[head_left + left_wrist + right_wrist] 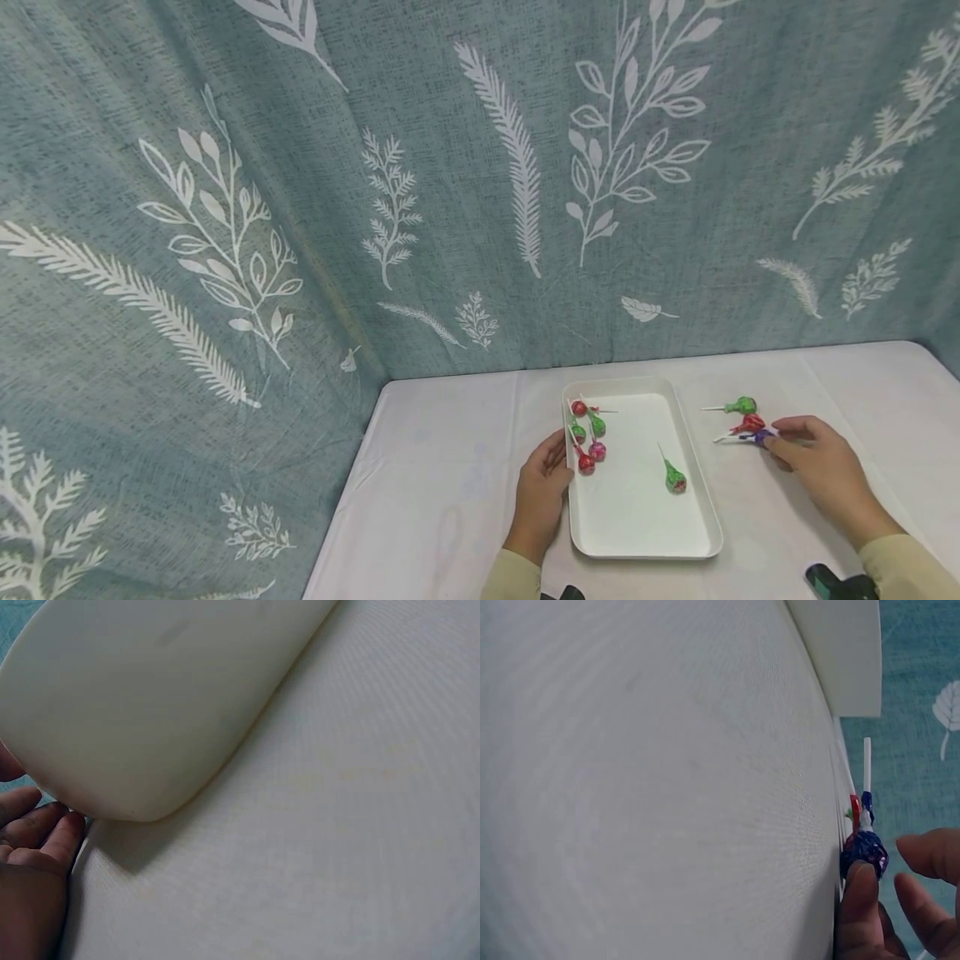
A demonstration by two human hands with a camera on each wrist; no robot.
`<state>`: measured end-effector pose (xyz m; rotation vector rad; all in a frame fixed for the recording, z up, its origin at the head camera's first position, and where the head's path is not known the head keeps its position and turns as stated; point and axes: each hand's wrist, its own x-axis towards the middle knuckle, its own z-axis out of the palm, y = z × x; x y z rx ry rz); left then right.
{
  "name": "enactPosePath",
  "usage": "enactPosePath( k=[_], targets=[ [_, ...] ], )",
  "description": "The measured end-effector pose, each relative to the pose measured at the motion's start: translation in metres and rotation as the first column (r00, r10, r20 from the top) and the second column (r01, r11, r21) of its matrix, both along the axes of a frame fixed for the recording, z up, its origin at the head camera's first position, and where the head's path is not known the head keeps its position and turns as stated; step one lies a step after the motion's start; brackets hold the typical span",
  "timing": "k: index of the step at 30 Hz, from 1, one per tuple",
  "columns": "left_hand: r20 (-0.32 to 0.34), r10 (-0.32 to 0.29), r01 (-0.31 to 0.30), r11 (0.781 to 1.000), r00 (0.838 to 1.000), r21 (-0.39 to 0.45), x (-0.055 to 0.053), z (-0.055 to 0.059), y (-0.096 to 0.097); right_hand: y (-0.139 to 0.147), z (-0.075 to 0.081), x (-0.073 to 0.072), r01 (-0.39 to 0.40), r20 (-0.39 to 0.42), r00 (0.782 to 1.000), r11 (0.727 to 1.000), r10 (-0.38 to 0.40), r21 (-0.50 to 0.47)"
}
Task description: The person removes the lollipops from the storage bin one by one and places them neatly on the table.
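At its left edge, the white tray (pixel 630 533) is gripped by my left hand (pixel 542 493), thumb at the rim and fingers along the outer side. Several wrapped lollipops, red, green and pink, lie bunched inside along the left wall, among them a red lollipop (pixel 586 463). A green lollipop (pixel 676 479) rests apart on the tray's right half. Right of the tray, my right hand (pixel 817 458) is at a purple-blue lollipop (pixel 864 851). One fingertip touches its wrapped head; in the right wrist view, a gap separates the other fingers from it.
On the table beside the purple-blue lollipop lie a red lollipop (pixel 752 422) and a green lollipop (pixel 742 405). A white cloth covers the table (pixel 442 467). Behind it hangs a blue-green curtain (pixel 465 208) with white leaf prints.
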<state>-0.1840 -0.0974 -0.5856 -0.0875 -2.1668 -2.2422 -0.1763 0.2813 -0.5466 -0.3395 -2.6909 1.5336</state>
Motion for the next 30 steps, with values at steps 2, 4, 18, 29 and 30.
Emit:
enactPosePath(
  k=[2,4,18,29,30],
  targets=[
    [-0.001,0.003,-0.003,1.0,1.0,-0.012,0.0,0.0,-0.001,0.0,0.0,0.001,0.008,0.0,1.0,1.0,-0.008,-0.004],
    [-0.004,0.002,-0.002,1.0,1.0,-0.019,0.001,0.0,-0.001,0.0,0.0,0.002,0.014,0.002,1.0,1.0,-0.014,-0.009],
    [-0.009,-0.011,0.011,1.0,1.0,-0.019,0.001,0.0,-0.004,-0.027,0.015,0.008,0.01,-0.156,0.988,0.999,-0.017,-0.043],
    [-0.02,-0.015,0.015,0.999,1.0,-0.029,0.001,-0.001,-0.004,-0.054,0.026,0.009,-0.113,-0.18,0.978,0.993,0.105,-0.036],
    [-0.019,-0.014,0.013,0.999,1.0,-0.032,0.001,-0.001,-0.004,-0.057,0.026,0.01,-0.127,-0.179,0.977,0.991,0.117,-0.042]
  ],
)
